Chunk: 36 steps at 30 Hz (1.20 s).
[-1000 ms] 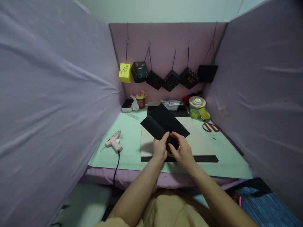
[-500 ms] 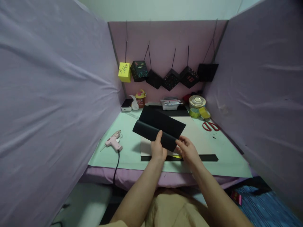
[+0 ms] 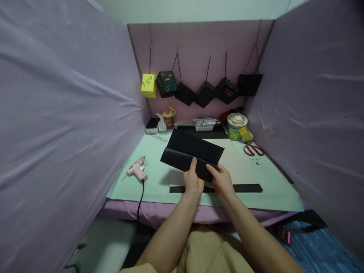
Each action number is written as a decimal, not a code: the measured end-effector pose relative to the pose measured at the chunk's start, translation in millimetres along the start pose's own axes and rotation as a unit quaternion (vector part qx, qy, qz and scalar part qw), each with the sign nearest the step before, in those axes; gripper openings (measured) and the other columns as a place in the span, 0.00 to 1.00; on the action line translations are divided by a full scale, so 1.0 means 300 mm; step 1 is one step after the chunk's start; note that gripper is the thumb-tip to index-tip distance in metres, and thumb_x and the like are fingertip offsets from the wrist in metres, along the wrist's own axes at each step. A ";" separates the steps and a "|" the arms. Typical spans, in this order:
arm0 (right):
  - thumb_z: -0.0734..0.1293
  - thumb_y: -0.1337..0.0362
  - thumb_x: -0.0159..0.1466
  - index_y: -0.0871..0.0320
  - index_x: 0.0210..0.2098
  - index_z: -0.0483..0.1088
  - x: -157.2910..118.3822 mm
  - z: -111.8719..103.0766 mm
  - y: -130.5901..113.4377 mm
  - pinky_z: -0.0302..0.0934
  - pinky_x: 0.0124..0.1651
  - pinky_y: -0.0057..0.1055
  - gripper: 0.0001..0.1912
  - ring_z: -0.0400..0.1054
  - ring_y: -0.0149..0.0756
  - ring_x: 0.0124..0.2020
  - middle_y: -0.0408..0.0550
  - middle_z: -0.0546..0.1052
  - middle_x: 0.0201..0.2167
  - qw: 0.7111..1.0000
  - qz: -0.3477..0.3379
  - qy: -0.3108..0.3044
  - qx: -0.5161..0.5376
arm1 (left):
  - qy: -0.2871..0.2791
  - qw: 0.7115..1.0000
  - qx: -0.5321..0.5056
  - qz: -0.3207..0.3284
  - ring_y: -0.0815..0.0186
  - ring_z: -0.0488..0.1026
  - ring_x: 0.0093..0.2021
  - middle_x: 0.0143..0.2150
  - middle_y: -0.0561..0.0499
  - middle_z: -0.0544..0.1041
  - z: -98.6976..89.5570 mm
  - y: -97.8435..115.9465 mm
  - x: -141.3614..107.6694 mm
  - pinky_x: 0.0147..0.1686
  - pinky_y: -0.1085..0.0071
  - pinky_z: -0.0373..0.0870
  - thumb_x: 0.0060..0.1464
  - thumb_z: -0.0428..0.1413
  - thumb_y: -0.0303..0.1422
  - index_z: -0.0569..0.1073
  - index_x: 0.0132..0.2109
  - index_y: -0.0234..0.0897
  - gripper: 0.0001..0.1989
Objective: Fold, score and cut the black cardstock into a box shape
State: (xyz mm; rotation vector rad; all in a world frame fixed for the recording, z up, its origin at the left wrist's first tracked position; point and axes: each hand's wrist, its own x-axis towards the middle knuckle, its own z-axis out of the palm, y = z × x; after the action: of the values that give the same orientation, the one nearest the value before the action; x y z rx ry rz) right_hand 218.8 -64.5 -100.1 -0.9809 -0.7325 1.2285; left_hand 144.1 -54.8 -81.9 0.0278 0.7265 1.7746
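A sheet of black paper [image 3: 196, 146], bent over along its near side, is held tilted above the table. My left hand [image 3: 193, 180] grips its lower edge, thumb on top and the other fingers hidden beneath. At the near right corner, my right hand [image 3: 222, 180] pinches the folded part between thumb and fingers. Below lies a large pale sheet [image 3: 239, 167] on top of black paper [image 3: 247, 188], whose edge shows along the front. A bit of yellow peeks out under the hands, mostly covered.
A pink glue gun [image 3: 138, 169] with its cord lies left. Red-handled scissors [image 3: 253, 150] and tape rolls [image 3: 234, 134] are at the right. Behind stand a box of pens [image 3: 204, 123] and a red-yellow container [image 3: 168, 118]. Black box lanterns [image 3: 205, 94] and a yellow one [image 3: 148, 85] hang at the back.
My right hand has shifted left along the folded edge, its thumb now pressing on top of the paper. My left hand and the sheet moved slightly right.
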 end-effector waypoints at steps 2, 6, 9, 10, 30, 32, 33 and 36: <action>0.77 0.57 0.49 0.60 0.38 0.75 0.008 -0.004 0.014 0.68 0.49 0.39 0.20 0.75 0.41 0.39 0.47 0.81 0.36 1.000 -0.009 -0.002 0.006 | -0.006 1.000 -0.002 -0.008 0.61 0.80 0.38 0.41 0.41 0.81 -0.002 0.001 0.002 0.45 0.63 0.77 0.52 0.64 0.28 0.77 0.40 0.27 0.10; 0.76 0.57 0.49 0.60 0.38 0.75 0.015 -0.006 0.032 0.67 0.52 0.42 0.20 0.75 0.42 0.41 0.48 0.82 0.37 1.000 -0.023 -0.002 0.007 | -0.011 1.000 -0.008 -0.020 0.59 0.80 0.41 0.43 0.40 0.81 -0.002 -0.002 0.001 0.46 0.62 0.77 0.51 0.65 0.29 0.77 0.41 0.27 0.11; 0.76 0.57 0.49 0.59 0.38 0.75 0.014 -0.003 0.030 0.67 0.51 0.42 0.20 0.75 0.42 0.40 0.48 0.82 0.37 1.000 -0.029 0.001 0.005 | -0.013 1.000 -0.015 -0.022 0.58 0.80 0.41 0.43 0.40 0.81 -0.001 -0.003 0.000 0.47 0.62 0.77 0.51 0.65 0.28 0.77 0.42 0.27 0.11; 0.76 0.58 0.48 0.59 0.38 0.75 0.014 -0.004 0.026 0.68 0.51 0.41 0.19 0.75 0.41 0.39 0.47 0.82 0.36 1.000 -0.030 0.003 0.003 | -0.009 1.000 -0.015 -0.022 0.59 0.79 0.41 0.43 0.40 0.81 -0.001 0.000 0.002 0.47 0.62 0.77 0.51 0.65 0.28 0.77 0.42 0.27 0.11; 0.75 0.58 0.46 0.57 0.39 0.69 0.217 -0.259 -0.108 0.68 0.34 0.36 0.23 0.74 0.42 0.30 0.46 0.80 0.28 0.958 -0.030 -0.001 -0.287 | -0.186 0.838 0.497 0.123 0.71 0.67 0.20 0.22 0.60 0.73 -0.152 0.249 0.214 0.27 0.75 0.61 0.41 0.65 0.25 0.69 0.47 0.39 0.24; 0.74 0.59 0.46 0.57 0.45 0.67 0.238 -0.257 -0.090 0.66 0.32 0.35 0.27 0.73 0.42 0.28 0.44 0.79 0.26 0.940 -0.041 0.010 -0.339 | -0.175 0.800 0.552 0.157 0.69 0.68 0.22 0.21 0.60 0.72 -0.163 0.244 0.222 0.30 0.73 0.62 0.41 0.64 0.23 0.70 0.45 0.40 0.22; 0.74 0.60 0.46 0.58 0.47 0.67 0.247 -0.255 -0.079 0.65 0.33 0.36 0.29 0.73 0.42 0.28 0.43 0.77 0.25 0.934 -0.046 0.015 -0.354 | -0.167 0.779 0.577 0.178 0.68 0.69 0.24 0.21 0.60 0.71 -0.168 0.240 0.222 0.32 0.72 0.63 0.41 0.64 0.22 0.71 0.44 0.40 0.21; 0.73 0.59 0.47 0.59 0.52 0.65 0.267 -0.254 -0.047 0.63 0.38 0.37 0.33 0.72 0.43 0.32 0.44 0.76 0.28 0.898 -0.086 0.037 -0.431 | -0.148 0.699 0.659 0.236 0.62 0.73 0.32 0.25 0.56 0.73 -0.183 0.225 0.208 0.40 0.67 0.65 0.45 0.62 0.22 0.71 0.46 0.41 0.20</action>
State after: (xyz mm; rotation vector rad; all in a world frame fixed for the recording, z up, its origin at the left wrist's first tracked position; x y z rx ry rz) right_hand 308.8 -3.0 -123.2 -1.6255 -1.3193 0.6779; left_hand 44.1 -35.1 -114.8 1.5487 1.7012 1.2422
